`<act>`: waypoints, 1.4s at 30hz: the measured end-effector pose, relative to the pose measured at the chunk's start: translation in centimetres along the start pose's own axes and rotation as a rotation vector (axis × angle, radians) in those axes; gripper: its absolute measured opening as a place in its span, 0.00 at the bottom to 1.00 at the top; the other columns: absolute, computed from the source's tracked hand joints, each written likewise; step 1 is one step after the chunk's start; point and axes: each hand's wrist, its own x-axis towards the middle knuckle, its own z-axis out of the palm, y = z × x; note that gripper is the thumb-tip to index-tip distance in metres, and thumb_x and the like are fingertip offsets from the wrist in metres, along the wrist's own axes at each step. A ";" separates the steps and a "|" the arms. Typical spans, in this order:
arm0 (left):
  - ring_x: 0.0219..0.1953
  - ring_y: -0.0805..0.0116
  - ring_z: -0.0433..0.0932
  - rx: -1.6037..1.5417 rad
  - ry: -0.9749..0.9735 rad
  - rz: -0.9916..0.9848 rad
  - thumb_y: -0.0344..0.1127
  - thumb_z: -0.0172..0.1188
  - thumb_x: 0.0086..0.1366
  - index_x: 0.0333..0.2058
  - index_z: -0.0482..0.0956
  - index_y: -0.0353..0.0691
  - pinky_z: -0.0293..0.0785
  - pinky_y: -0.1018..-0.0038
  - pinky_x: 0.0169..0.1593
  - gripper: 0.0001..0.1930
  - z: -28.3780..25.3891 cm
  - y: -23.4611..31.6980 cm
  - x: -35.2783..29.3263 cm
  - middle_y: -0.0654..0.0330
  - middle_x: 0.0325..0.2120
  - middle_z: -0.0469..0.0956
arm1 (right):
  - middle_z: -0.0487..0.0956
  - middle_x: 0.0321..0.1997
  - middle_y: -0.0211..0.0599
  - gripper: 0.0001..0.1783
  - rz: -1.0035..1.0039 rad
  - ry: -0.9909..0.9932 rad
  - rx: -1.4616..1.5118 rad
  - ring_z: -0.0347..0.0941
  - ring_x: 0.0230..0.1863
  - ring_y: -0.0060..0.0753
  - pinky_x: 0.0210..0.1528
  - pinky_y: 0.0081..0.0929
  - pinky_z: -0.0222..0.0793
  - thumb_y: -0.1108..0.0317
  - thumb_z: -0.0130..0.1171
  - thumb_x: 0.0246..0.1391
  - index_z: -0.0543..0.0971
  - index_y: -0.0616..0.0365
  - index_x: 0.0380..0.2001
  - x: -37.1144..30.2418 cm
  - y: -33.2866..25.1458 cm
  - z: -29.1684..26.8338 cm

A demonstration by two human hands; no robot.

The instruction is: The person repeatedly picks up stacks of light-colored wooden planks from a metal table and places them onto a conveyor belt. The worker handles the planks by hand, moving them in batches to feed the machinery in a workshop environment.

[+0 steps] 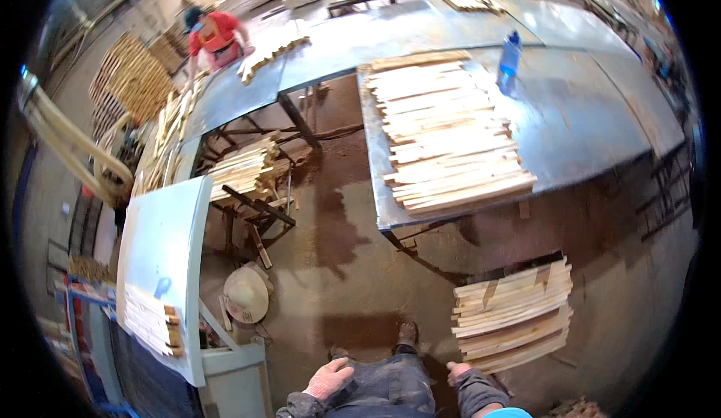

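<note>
My left hand (329,379), in a pale pinkish glove, hangs in front of my dark trousers. Its fingers are loosely extended, with nothing seen in them. On the other side, my right hand (456,373) is low beside the near left corner of a stack of pale wooden slats (512,316). Most of its fingers are too small and turned away to make out, and whether it touches the stack is unclear. A wide row of light wooden slats (451,132) lies across the metal table (571,132) ahead.
A blue bottle (510,61) stands on that table. At left, a light-coloured machine table (161,238) carries short slats (150,319). A round pale hat-like object (246,293) is on the floor beside it. Far left, a person in red (218,39) bends over wood pieces.
</note>
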 end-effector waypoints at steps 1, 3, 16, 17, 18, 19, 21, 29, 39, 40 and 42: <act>0.70 0.50 0.75 -0.047 -0.018 -0.017 0.55 0.62 0.71 0.68 0.76 0.34 0.69 0.64 0.72 0.36 -0.7 0.5 -0.8 0.46 0.66 0.79 | 0.74 0.21 0.44 0.13 0.174 -0.031 0.345 0.71 0.21 0.46 0.26 0.44 0.66 0.59 0.53 0.72 0.75 0.51 0.31 2.9 2.0 2.1; 0.70 0.50 0.75 -0.119 0.036 -0.052 0.55 0.62 0.71 0.68 0.76 0.35 0.69 0.64 0.72 0.36 -0.3 -1.1 -1.6 0.46 0.67 0.78 | 0.64 0.18 0.34 0.17 0.211 -0.247 0.542 0.64 0.19 0.39 0.22 0.39 0.58 0.56 0.52 0.74 0.70 0.47 0.28 -0.6 -8.1 -2.4; 0.59 0.57 0.81 0.290 0.139 -0.131 0.55 0.48 0.82 0.59 0.82 0.29 0.77 0.63 0.61 0.31 4.6 -28.5 1.1 0.48 0.54 0.86 | 0.68 0.25 0.23 0.11 -0.021 -0.322 0.655 0.63 0.21 0.24 0.22 0.27 0.60 0.58 0.59 0.71 0.74 0.48 0.34 3.2 -36.9 -7.9; 0.58 0.57 0.81 0.178 0.129 -0.242 0.56 0.48 0.82 0.58 0.82 0.29 0.77 0.63 0.61 0.31 4.2 -27.5 0.6 0.48 0.54 0.86 | 0.68 0.26 0.22 0.09 -0.038 -0.348 0.633 0.63 0.23 0.22 0.23 0.26 0.60 0.59 0.59 0.72 0.74 0.48 0.36 3.4 -38.4 -7.5; 0.58 0.57 0.81 0.134 0.145 -0.281 0.56 0.48 0.82 0.58 0.83 0.30 0.77 0.63 0.60 0.31 3.7 -27.9 0.8 0.49 0.53 0.86 | 0.69 0.26 0.23 0.11 -0.058 -0.289 0.558 0.64 0.23 0.23 0.24 0.27 0.61 0.58 0.59 0.72 0.75 0.49 0.35 3.4 -39.8 -6.5; 0.57 0.58 0.81 0.080 0.160 -0.321 0.56 0.48 0.82 0.57 0.83 0.30 0.77 0.63 0.60 0.31 3.3 -28.2 0.8 0.49 0.53 0.86 | 0.70 0.25 0.24 0.12 -0.076 -0.234 0.479 0.64 0.22 0.24 0.24 0.29 0.61 0.56 0.58 0.71 0.76 0.49 0.34 2.5 -41.5 -5.1; 0.56 0.58 0.82 0.011 0.190 -0.352 0.56 0.48 0.82 0.57 0.83 0.31 0.78 0.63 0.59 0.31 1.9 -28.3 1.8 0.50 0.52 0.86 | 0.73 0.26 0.25 0.14 -0.095 -0.188 0.357 0.65 0.23 0.23 0.26 0.30 0.61 0.53 0.58 0.71 0.78 0.50 0.35 2.9 -43.4 -4.1; 0.53 0.60 0.83 -0.015 0.197 -0.237 0.57 0.47 0.82 0.54 0.84 0.33 0.79 0.64 0.56 0.30 -8.5 -29.4 13.5 0.53 0.49 0.87 | 0.84 0.60 0.57 0.33 0.068 -0.098 -0.423 0.78 0.63 0.61 0.64 0.46 0.70 0.42 0.49 0.73 0.85 0.63 0.54 9.3 -41.9 -9.1; 0.21 0.67 0.71 -0.780 0.284 -0.155 0.45 0.62 0.71 0.31 0.77 0.50 0.65 0.65 0.24 0.10 -29.0 -20.0 34.9 0.66 0.21 0.71 | 0.87 0.42 0.48 0.29 -0.082 0.099 0.111 0.82 0.45 0.46 0.50 0.42 0.75 0.45 0.55 0.70 0.85 0.64 0.48 16.1 -53.5 -11.9; 0.20 0.68 0.70 -0.780 0.291 -0.116 0.43 0.64 0.70 0.28 0.77 0.50 0.65 0.66 0.24 0.11 -30.8 -16.2 35.9 0.66 0.21 0.72 | 0.86 0.40 0.46 0.28 -0.117 0.134 0.171 0.82 0.43 0.45 0.48 0.41 0.75 0.45 0.55 0.70 0.85 0.63 0.46 17.5 -53.9 -12.9; 0.19 0.70 0.71 -0.682 0.241 -0.059 0.41 0.67 0.69 0.28 0.77 0.49 0.65 0.68 0.24 0.11 -33.8 -14.2 38.5 0.66 0.21 0.73 | 0.85 0.36 0.43 0.27 -0.151 0.134 0.287 0.81 0.39 0.43 0.45 0.40 0.75 0.46 0.57 0.69 0.85 0.63 0.45 19.4 -57.4 -13.5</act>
